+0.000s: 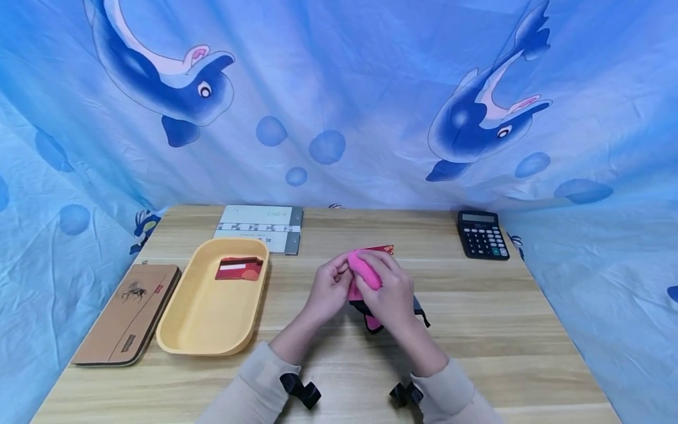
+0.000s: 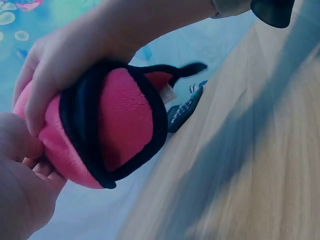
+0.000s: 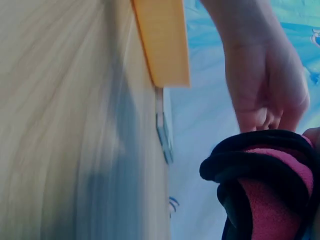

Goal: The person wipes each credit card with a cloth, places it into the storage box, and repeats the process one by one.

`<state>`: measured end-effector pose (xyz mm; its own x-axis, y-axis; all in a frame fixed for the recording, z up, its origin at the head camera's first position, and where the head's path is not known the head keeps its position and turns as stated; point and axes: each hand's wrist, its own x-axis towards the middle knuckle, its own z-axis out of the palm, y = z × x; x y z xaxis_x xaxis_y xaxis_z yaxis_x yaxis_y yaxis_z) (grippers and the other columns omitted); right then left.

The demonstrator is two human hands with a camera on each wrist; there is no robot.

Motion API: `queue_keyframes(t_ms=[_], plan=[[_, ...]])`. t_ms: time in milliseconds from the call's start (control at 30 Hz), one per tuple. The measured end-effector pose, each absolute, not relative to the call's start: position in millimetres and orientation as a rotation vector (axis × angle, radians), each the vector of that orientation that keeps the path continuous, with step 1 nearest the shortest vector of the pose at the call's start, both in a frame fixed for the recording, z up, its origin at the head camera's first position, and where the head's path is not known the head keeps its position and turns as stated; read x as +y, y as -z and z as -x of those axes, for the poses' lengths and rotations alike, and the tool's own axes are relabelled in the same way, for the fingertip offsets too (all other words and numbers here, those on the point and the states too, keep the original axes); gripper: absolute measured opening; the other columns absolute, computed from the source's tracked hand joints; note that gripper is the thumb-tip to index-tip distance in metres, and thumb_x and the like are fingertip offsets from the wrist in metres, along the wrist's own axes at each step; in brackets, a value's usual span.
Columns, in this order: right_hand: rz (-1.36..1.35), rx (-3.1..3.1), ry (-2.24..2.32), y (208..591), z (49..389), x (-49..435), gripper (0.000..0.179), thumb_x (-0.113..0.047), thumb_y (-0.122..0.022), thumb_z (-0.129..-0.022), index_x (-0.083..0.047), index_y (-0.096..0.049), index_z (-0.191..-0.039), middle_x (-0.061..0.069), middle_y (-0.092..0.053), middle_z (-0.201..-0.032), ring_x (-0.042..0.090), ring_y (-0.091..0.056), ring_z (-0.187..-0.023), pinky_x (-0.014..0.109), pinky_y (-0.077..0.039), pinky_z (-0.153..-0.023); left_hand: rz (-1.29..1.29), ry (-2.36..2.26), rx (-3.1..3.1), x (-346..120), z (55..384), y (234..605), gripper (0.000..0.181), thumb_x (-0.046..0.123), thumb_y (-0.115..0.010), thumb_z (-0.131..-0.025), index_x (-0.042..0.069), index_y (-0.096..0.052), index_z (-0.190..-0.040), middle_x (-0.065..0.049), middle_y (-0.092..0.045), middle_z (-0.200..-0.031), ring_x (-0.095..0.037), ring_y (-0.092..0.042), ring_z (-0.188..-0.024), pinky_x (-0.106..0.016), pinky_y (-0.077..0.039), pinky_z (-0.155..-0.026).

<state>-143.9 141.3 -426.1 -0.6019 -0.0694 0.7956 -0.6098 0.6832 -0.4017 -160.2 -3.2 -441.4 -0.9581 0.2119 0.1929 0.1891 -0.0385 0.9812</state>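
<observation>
Both hands hold a pink plush-lined pouch with black edging (image 2: 127,120) above the middle of the table. My left hand (image 1: 325,290) pinches its edge with thumb and fingers; in the left wrist view the left hand (image 2: 25,175) is at the lower left. My right hand (image 1: 392,291) grips the pouch's rounded pink part (image 1: 365,271) from the other side. In the right wrist view, folded black edging (image 3: 250,162) hides most of the right hand. Just beyond the fingers shows a red printed piece (image 1: 382,249), mostly hidden; whether it is held, I cannot tell.
A yellow tray (image 1: 175,338) on the left has red cards (image 1: 239,269) in it. Beside it lies a brown wallet-like case (image 1: 127,315). A pale booklet (image 1: 259,227) is at the back, and a black calculator (image 1: 482,235) sits back right.
</observation>
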Motion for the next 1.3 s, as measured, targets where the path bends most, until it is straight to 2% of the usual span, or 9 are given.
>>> queue_keyframes(t_ms=[300, 367, 533, 700, 767, 867, 933, 1100, 1300], plan=[[-0.31, -2.158, -0.815, 433.3, 154.4, 173.5, 0.035, -0.011, -0.086, -0.079, -0.007, -0.076, -0.112, 0.011, -0.073, -0.108, 0.028, -0.073, -0.089, 0.045, -0.062, -0.067, -0.363, -2.297, 2.129, -13.2, 157.2, 440.2, 0.038, -0.004, -0.055, -0.101, 0.002, -0.054, -0.138, -0.018, -0.071, -0.121, -0.032, -0.072, -0.102, -0.028, -0.058, -0.089], [-0.265, -2.178, -0.824, 433.4, 154.8, 180.9, 0.035, -0.012, -0.085, -0.08, -0.007, -0.076, -0.113, 0.01, -0.073, -0.108, 0.028, -0.072, -0.093, 0.046, -0.061, -0.072, -0.34, -2.349, 2.077, -16.1, 157.5, 440.1, 0.037, -0.005, -0.054, -0.101, 0.004, -0.052, -0.137, -0.019, -0.07, -0.122, -0.032, -0.072, -0.103, -0.032, -0.058, -0.089], [-0.224, -2.161, -0.86, 433.3, 154.0, 195.2, 0.034, -0.012, -0.084, -0.08, -0.007, -0.076, -0.113, 0.011, -0.073, -0.108, 0.028, -0.071, -0.098, 0.047, -0.059, -0.081, -0.343, -2.368, 2.041, -23.0, 160.3, 439.4, 0.027, -0.007, -0.053, -0.101, -0.002, -0.06, -0.127, -0.022, -0.067, -0.124, -0.032, -0.071, -0.104, -0.037, -0.059, -0.088], [-0.215, -2.104, -0.904, 434.6, 152.9, 204.2, 0.034, -0.01, -0.086, -0.078, -0.007, -0.077, -0.111, 0.01, -0.074, -0.105, 0.028, -0.071, -0.097, 0.048, -0.059, -0.08, -0.339, -2.241, 2.181, -30.9, 161.8, 438.0, 0.03, 0.001, -0.055, -0.102, 0.005, -0.067, -0.13, -0.014, -0.065, -0.133, -0.022, -0.071, -0.103, -0.025, -0.06, -0.082], [-0.217, -2.088, -0.91, 434.8, 152.4, 206.3, 0.034, -0.009, -0.086, -0.078, -0.007, -0.077, -0.111, 0.009, -0.074, -0.103, 0.027, -0.072, -0.095, 0.047, -0.059, -0.078, -0.345, -2.203, 2.236, -33.4, 162.4, 437.5, 0.033, 0.001, -0.054, -0.102, 0.008, -0.067, -0.131, -0.01, -0.065, -0.134, -0.017, -0.07, -0.094, -0.018, -0.057, -0.07], [-0.218, -2.071, -0.91, 434.3, 151.6, 207.9, 0.034, -0.009, -0.086, -0.077, -0.007, -0.078, -0.11, 0.009, -0.075, -0.102, 0.027, -0.072, -0.092, 0.042, -0.058, -0.077, -0.342, -2.197, 2.278, -35.5, 164.0, 437.6, 0.035, -0.002, -0.055, -0.1, 0.008, -0.068, -0.13, -0.01, -0.068, -0.129, -0.012, -0.068, -0.08, -0.017, -0.052, -0.057], [-0.218, -2.069, -0.908, 433.5, 151.2, 208.5, 0.034, -0.009, -0.087, -0.077, -0.007, -0.078, -0.109, 0.008, -0.075, -0.101, 0.027, -0.072, -0.092, 0.034, -0.057, -0.078, -0.343, -2.227, 2.29, -35.4, 166.7, 439.1, 0.032, -0.004, -0.059, -0.098, 0.004, -0.069, -0.127, -0.015, -0.072, -0.12, -0.014, -0.07, -0.076, -0.018, -0.054, -0.057], [-0.237, -2.065, -0.909, 430.3, 149.6, 208.0, 0.033, -0.013, -0.086, -0.078, -0.006, -0.078, -0.109, 0.009, -0.075, -0.102, 0.026, -0.072, -0.092, 0.017, -0.051, -0.082, -0.277, -2.356, 2.263, -34.8, 171.5, 442.2, 0.02, -0.002, -0.063, -0.097, -0.005, -0.07, -0.116, -0.021, -0.073, -0.108, -0.026, -0.074, -0.096, -0.03, -0.061, -0.08], [-0.279, -2.043, -0.925, 427.7, 148.4, 202.4, 0.034, -0.012, -0.086, -0.077, -0.006, -0.078, -0.109, 0.009, -0.075, -0.102, 0.026, -0.072, -0.092, 0.017, -0.052, -0.083, -0.067, -2.393, 2.223, -33.9, 174.0, 441.0, 0.02, 0.001, -0.065, -0.097, -0.006, -0.071, -0.115, -0.022, -0.072, -0.11, -0.03, -0.075, -0.094, -0.037, -0.062, -0.079]])
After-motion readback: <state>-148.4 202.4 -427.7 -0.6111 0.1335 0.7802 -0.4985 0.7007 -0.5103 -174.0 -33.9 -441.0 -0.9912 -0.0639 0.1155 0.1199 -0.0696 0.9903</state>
